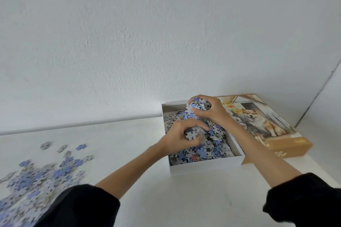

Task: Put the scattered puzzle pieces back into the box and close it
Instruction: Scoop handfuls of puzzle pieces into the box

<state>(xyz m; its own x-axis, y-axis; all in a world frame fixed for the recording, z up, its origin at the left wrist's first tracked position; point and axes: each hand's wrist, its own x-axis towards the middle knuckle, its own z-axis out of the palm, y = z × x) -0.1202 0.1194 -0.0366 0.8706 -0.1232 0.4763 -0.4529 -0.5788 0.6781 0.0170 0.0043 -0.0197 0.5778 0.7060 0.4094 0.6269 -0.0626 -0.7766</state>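
Both hands — left hand (180, 135), right hand (210, 111) — each curled round a fistful of puzzle pieces (198, 105) over the box (203, 167)

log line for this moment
left hand grips pieces | right hand grips handful | both over open box | lid beside it | loose pile on table

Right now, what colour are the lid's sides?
Orange-tan; the lid top shows a dog among flowers. Head view.

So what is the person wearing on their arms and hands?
The left sleeve and right sleeve are black, soft-looking, pushed up near the elbows. The left hand and right hand wear nothing: no gloves, rings or watch show.
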